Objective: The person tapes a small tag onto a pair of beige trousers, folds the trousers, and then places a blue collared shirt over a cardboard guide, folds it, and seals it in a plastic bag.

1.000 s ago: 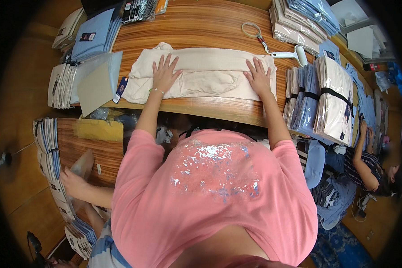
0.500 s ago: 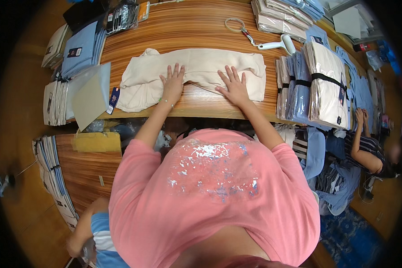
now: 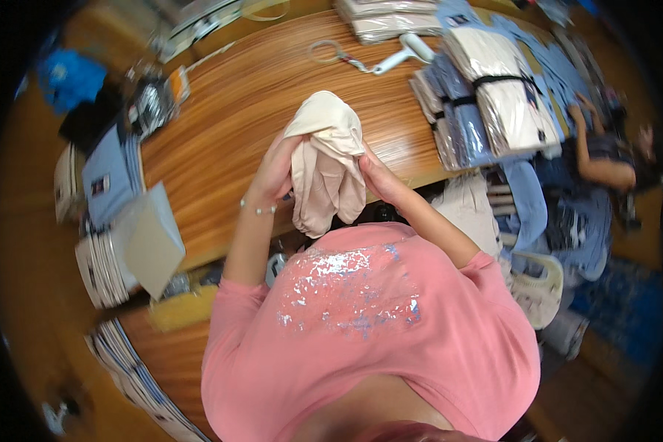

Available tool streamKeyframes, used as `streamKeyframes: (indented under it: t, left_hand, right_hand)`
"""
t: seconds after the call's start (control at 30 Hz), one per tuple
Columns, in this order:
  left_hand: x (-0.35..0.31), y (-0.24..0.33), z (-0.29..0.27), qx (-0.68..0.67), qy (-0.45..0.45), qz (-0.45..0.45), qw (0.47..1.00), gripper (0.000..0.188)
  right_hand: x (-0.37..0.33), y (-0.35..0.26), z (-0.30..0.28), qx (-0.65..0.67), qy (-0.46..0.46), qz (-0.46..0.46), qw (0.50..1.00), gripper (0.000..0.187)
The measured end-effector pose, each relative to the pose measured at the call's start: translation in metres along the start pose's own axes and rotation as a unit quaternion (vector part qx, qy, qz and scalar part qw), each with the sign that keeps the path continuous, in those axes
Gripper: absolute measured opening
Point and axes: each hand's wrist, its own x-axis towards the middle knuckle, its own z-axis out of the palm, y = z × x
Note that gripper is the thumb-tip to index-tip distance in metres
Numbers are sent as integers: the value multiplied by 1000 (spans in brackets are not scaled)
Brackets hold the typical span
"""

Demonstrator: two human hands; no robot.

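A cream garment hangs bunched up in front of my chest, over the near edge of the table. It was not possible to see its exact kind, as it is crumpled with its lower part drooping toward me. On its left side my left hand is closed around the cloth, its fingers partly hidden behind the fabric. My right hand grips the other side, thumb toward me and the other fingers mostly out of sight.
A wooden table lies ahead. A white lint roller with a wrist strap is at the back. Strapped stacks of bagged garments stand right; blue folded garments and card sheets stand left. Another person works at far right.
The garment lay flat on the table under my spread hands; now both hands hold it up, gathered and closer to me. The view has turned.
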Motion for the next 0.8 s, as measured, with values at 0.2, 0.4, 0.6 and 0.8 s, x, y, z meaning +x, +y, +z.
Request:
streamKeyframes:
  t: [0.2,0.4,0.6,0.8]
  left_hand:
    - [-3,20,31,141,-138,52,979,57]
    - [14,6,109,283,-274,86,915,43]
    - [40,-64,197,224,-449,-20,865,45]
    - [49,-158,283,305,-390,91,864,23]
  right_hand:
    - [-44,-87,13,-111,139,-189,966,88]
    - [-114,-156,25,-492,230,-171,822,74]
    - [-209,-170,-21,-127,307,-84,939,35]
    - [-304,-177,-69,-109,395,-87,908,40]
